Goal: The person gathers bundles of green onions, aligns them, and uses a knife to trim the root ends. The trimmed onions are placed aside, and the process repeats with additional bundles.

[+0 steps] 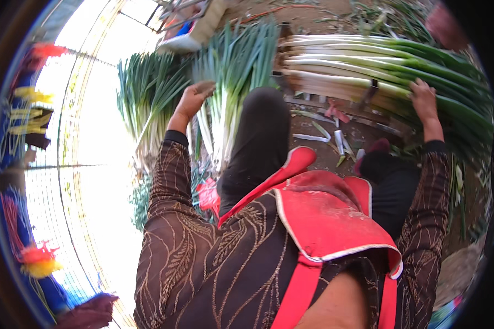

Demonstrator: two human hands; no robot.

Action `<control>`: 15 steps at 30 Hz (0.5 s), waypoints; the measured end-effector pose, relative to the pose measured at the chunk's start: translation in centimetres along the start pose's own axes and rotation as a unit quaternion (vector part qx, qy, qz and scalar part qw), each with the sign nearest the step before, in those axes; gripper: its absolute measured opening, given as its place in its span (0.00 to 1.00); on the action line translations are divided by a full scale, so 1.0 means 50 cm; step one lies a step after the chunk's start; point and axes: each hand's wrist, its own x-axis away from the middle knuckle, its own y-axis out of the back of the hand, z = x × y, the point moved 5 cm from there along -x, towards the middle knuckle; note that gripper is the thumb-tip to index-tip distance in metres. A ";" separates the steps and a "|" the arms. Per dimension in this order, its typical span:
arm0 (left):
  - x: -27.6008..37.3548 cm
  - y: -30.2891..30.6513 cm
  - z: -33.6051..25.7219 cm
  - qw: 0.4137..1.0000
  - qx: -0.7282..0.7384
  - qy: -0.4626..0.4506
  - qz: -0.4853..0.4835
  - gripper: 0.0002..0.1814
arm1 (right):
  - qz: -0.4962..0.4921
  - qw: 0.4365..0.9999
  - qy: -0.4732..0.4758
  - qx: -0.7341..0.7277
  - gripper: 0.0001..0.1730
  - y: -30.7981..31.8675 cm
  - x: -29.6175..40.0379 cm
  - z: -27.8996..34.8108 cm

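Observation:
My right hand (pixel 424 98) lies on the nearest long leek (pixel 341 81), where its white stalk turns green. Its fingers curl over the leek, but whether they grip it is unclear. This leek belongs to a row of leeks (pixel 346 57) laid sideways on a low rack, roots to the left and leaves to the right. My left hand (pixel 195 96), slightly blurred, is raised with nothing visible in it. It is between two upright bunches of leeks, the left bunch (pixel 148 94) and the middle bunch (pixel 234 70).
A dark metal post (pixel 368 92) rises at the rack's near side. Peeled leek scraps (pixel 339 142) litter the soil before my knee (pixel 265 111). A pale crate (pixel 197 33) stands behind the upright bunches. Coloured ties (pixel 33 94) hang at far left. Another person's blurred hand or sleeve (pixel 446 26) may be at upper right.

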 end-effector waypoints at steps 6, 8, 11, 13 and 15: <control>0.366 0.078 0.490 0.922 -0.033 0.371 -0.101 0.18 | 0.010 1.000 -0.007 0.011 0.16 0.009 0.009 -0.022; 0.423 0.037 0.613 0.914 0.015 0.395 -0.093 0.18 | 0.067 0.997 -0.032 -0.030 0.15 -0.005 0.002 -0.044; 0.405 -0.027 0.681 0.936 -0.029 0.336 -0.104 0.19 | 0.051 0.999 -0.002 -0.019 0.13 -0.012 -0.004 -0.046; 0.321 -0.069 0.631 0.946 -0.109 0.269 -0.143 0.24 | 0.094 0.996 -0.011 0.003 0.13 0.003 -0.005 -0.057; 0.262 -0.092 0.641 0.931 -0.133 0.291 -0.176 0.27 | 0.098 0.995 -0.012 -0.012 0.12 0.003 -0.015 -0.059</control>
